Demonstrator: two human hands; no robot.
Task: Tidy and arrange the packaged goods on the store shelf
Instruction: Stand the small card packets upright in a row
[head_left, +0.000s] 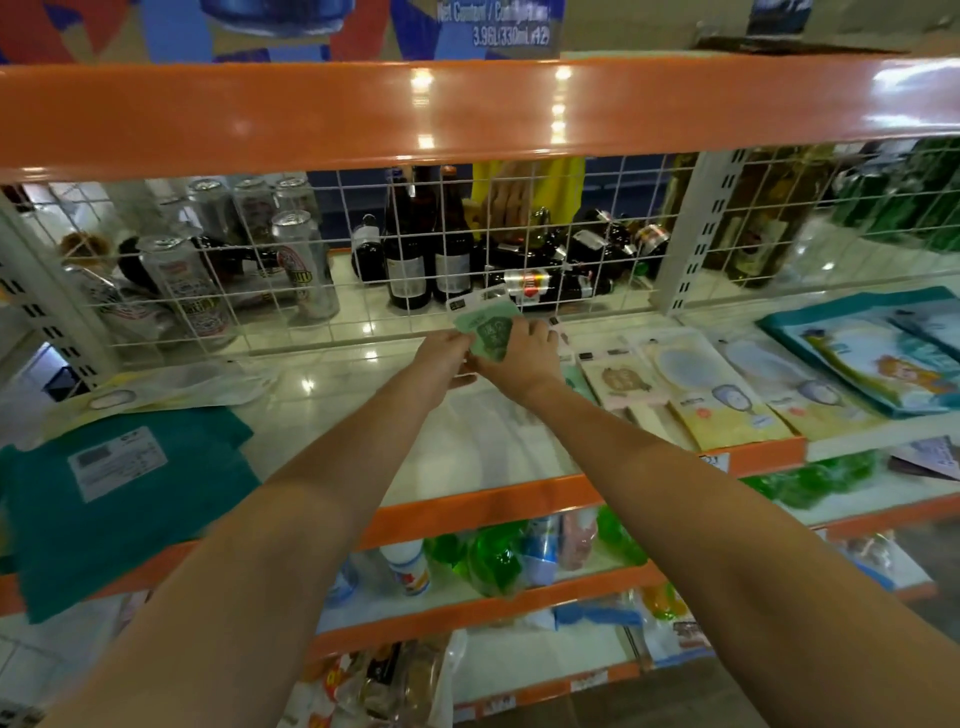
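Observation:
Both my hands reach deep over the white shelf (457, 447) and hold a small green packet (488, 327) just above it, near the wire mesh at the back. My left hand (447, 358) pinches the packet's left edge. My right hand (524, 353) grips it from the right and below. Right of my hands, flat pastel packets (727, 400) lie in a row on the shelf. A teal packet with a white label (119, 483) lies at the shelf's left front, with a pale flat packet (156, 389) behind it.
An orange beam (467, 109) crosses overhead. Behind the white wire mesh (363, 270) stand cans (187, 286) and dark bottles (426, 260). Blue-rimmed packs (872, 358) lie at the far right. Lower shelves hold green bottles (493, 556) and bagged goods.

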